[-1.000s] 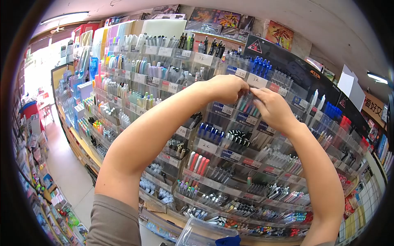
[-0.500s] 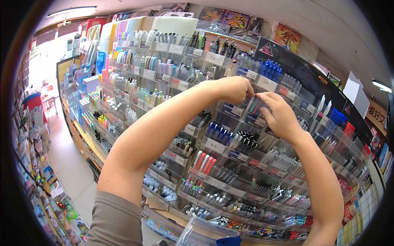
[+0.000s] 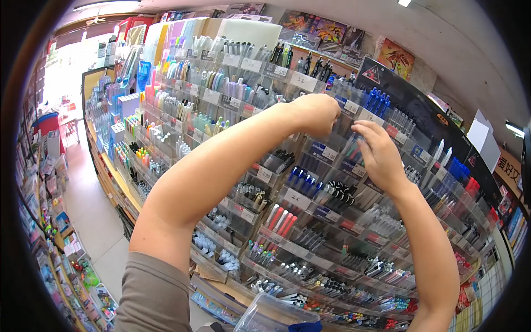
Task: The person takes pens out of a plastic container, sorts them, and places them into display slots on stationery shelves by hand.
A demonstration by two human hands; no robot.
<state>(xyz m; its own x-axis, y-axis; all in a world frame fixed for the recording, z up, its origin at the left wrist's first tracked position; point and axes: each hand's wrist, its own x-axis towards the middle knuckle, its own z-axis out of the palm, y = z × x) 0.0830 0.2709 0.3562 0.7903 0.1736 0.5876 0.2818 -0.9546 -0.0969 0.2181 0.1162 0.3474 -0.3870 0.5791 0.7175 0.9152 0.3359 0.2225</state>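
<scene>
My left hand (image 3: 319, 115) is raised before the upper tiers of a clear pen rack, closed, with its fingertips turned away; what it holds, if anything, is hidden. To its right, my right hand (image 3: 379, 150) has its fingers stretched out and slightly bent, thumb apart, with nothing visible in it. Behind its thumb stand thin pens (image 3: 352, 148) in a clear compartment; whether the hand touches them I cannot tell. Above the right hand are blue pens (image 3: 378, 102) and a white handwritten price card (image 3: 371, 117). More blue pens (image 3: 303, 180) stand below the hands.
Tiered clear compartments (image 3: 276, 239) full of pens spread across the view. A clear plastic box (image 3: 265, 315) with blue cloth-like material (image 3: 305, 326) is at the bottom, close to my body. An aisle floor (image 3: 99, 216) runs along the left, beside shelves of packaged goods (image 3: 50, 221).
My hands, close together at the fingertips before, are now farther apart. The right fingers have loosened. The view has shifted slightly, so the rack appears farther right.
</scene>
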